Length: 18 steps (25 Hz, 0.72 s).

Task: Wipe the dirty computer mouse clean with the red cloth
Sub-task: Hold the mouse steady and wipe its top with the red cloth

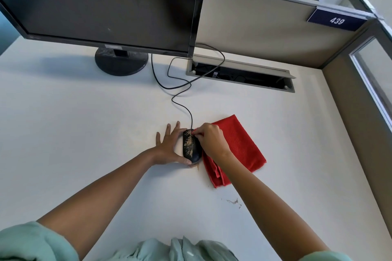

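Left hand [169, 146]: spread flat on the table [84, 123], fingers straight and fanned, thumb stretched along the near end of the mouse [191, 147], palm edge touching the mouse's left side. No curl round the mouse; bracing rather than gripping.

Right hand [211, 141]: fingers bunched and curled, tips pressed together at the far end of the mouse, by the cord's entry. Pinching a corner of the cloth [235, 150] there, as far as can be told; a thin red edge just visible at the fingertips. Wrist lying over the cloth.

Mouse: black, lengthwise away from the person, speckled with tan grime over its left and middle top. Sits between the two hands, touching both. Some tan crumbs on the table just at its near end.

Cloth: red, folded, flat on the table just right of the mouse, its left edge tucked against the mouse under the right hand, near corner bunched into folds.

Cord [180, 99]: black, running from the far end of the mouse in loops toward a cable slot [239, 73] set in the table beyond the mouse.

Monitor [101, 4]: dark screen on a round base, beyond and left of the mouse. More dark specks [233, 201] on the table, nearer the person and right of the mouse. Blue plate [337, 20] marked 439 on the partition, far beyond and right of the mouse.
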{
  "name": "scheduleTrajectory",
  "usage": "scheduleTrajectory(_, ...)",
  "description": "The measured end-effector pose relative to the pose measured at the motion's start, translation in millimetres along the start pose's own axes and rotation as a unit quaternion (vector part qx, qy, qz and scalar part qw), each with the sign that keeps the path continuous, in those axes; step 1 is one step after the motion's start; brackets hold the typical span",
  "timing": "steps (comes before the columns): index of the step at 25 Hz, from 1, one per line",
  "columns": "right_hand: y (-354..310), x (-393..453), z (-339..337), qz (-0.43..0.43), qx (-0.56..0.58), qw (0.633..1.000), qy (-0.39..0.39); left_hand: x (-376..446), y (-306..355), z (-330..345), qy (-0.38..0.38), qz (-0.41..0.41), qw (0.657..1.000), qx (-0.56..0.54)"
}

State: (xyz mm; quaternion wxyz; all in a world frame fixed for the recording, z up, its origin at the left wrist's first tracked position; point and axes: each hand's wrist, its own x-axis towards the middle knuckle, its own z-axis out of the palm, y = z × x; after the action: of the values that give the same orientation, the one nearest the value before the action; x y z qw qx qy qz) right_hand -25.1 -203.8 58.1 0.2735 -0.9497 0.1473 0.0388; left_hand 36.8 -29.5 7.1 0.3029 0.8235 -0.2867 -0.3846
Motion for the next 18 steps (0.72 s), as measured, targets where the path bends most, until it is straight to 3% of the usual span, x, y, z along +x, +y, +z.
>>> scheduleTrajectory(11, -2, 0, 3, 0.039, 0.008, 0.999, -0.001, 0, -1, 1, 0.007, 0.006, 1.000, 0.000)
scheduleTrajectory(18, -2, -1, 1, 0.013, -0.019, 1.000, -0.012, 3, -4, 1, 0.003, 0.004, 1.000, 0.006)
